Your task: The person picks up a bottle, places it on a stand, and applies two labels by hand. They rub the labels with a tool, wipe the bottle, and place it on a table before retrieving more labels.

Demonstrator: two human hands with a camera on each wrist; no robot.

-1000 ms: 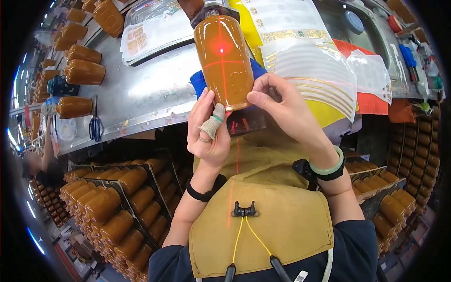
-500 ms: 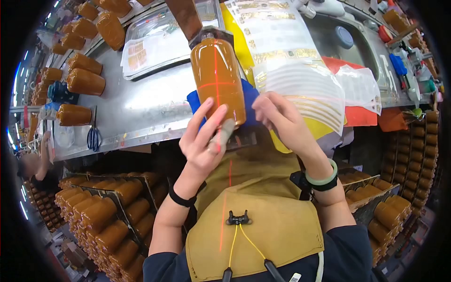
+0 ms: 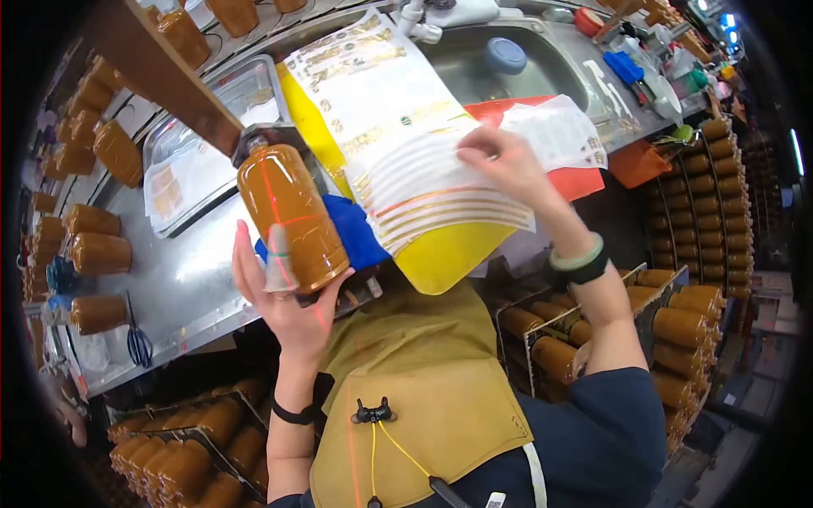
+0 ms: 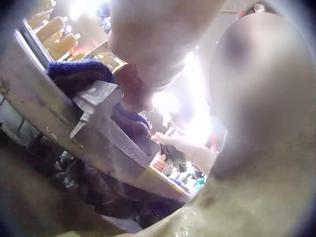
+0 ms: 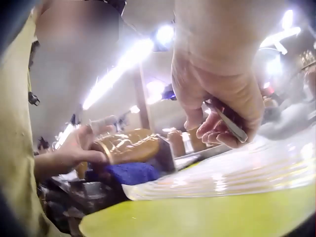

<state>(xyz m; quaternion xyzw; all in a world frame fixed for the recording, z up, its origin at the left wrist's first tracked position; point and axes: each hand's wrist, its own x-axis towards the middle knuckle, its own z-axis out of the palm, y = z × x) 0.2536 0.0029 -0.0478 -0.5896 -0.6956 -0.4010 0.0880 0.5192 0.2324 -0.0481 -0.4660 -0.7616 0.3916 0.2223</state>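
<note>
My left hand [image 3: 295, 320] grips the base end of a glossy amber-brown bottle [image 3: 292, 220], thumb beneath and fingers along its left side. One finger wears a pale fabric cover [image 3: 279, 258]. The bottle lies tilted with its neck at a dark holder [image 3: 269, 135] and red laser lines across it. My right hand [image 3: 508, 165] hovers over white sheets with gold curved strips [image 3: 440, 199]. In the right wrist view its curled fingers hold a slim metal-looking tool [image 5: 228, 123]; its exact kind is hard to see.
A blue cloth [image 3: 351, 233] lies beside the bottle, and yellow [image 3: 466, 254] and red [image 3: 576, 180] sheets lie under the white ones. Behind are a sink [image 3: 550, 63] and a metal tray [image 3: 161, 222]. Scissors [image 3: 139, 343] lie at the left edge; racks of brown bottles [image 3: 195, 449] stand below.
My right hand has left the bottle's side and moved right over the white sheets. My left hand has shifted its grip to the base end. The head view has turned rightward.
</note>
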